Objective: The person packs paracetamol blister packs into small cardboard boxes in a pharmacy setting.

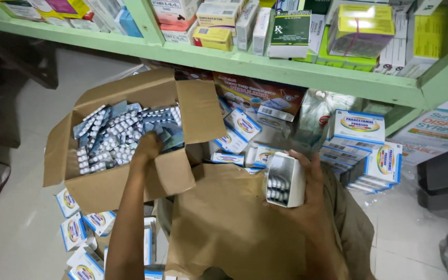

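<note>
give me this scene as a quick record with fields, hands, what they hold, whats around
left hand: reaches into the open cardboard box, resting on the blister strips
right hand: grip closed around a small white carton, open end toward the camera, strips visible inside
box contents: loose silver-blue blister strips, heaped
lap: brown paper sheet under both hands
floor left: several small white-and-blue cartons
right side: stack of larger white-and-blue cartons
above: green shelf loaded with assorted medicine boxes

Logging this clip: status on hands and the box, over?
Left hand down in cardboard box, on blister packs. Right hand holds open white carton, strips inside. Nothing blocking.
</note>
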